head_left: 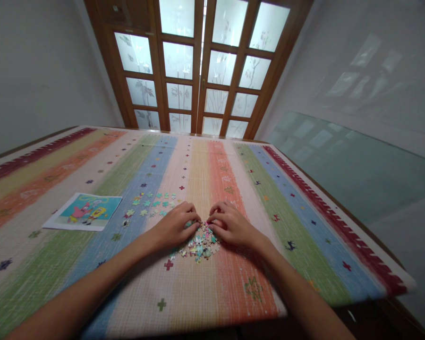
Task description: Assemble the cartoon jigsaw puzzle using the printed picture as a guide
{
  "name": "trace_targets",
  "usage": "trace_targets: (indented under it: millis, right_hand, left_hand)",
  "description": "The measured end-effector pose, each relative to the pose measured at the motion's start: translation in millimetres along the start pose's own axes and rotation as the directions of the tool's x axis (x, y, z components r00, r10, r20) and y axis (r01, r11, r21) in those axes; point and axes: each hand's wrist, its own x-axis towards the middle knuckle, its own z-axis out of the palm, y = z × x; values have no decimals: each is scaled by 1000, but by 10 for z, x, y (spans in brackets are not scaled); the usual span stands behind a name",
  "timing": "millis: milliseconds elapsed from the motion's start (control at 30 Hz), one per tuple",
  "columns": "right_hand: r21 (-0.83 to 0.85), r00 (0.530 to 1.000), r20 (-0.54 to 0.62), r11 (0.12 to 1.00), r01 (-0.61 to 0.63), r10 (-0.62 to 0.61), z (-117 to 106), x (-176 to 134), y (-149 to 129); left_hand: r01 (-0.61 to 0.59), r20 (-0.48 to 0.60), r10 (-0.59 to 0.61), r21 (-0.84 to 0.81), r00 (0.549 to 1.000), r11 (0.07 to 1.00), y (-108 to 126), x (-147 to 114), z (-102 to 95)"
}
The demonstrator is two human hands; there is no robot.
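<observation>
Fingers of left hand (179,224) and right hand (230,225): curled at far edge of multicoloured jigsaw-piece heap (199,246); pinched piece, cannot tell. Heap's far left: teal-patterned loose pieces (146,203), spaced apart, seemingly for visibility; farther left, white-bordered paper cartoon print (85,211), presumably for reference.

2 hands (173,224); 1 puzzle pile (199,246), pieces (147,203) too many to count; 1 printed picture (84,212); 1 tablecloth (198,297).
</observation>
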Motion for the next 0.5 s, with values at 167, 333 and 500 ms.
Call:
trace_targets:
  millis: [167,333,500]
  right_hand:
    - [13,1000,10,1000,-19,19,-9,-11,25]
    - [7,1000,22,1000,-20,20,-36,-21,50]
    - [57,1000,25,998,6,-8,-54,-24,41]
  left_hand:
    - [13,-22,-12,48,1000,999,-49,-44,-24]
    - [-50,7,50,200,999,979,-90,-67,-13]
    - [-41,15,39,185,999,982,-45,-65,-20]
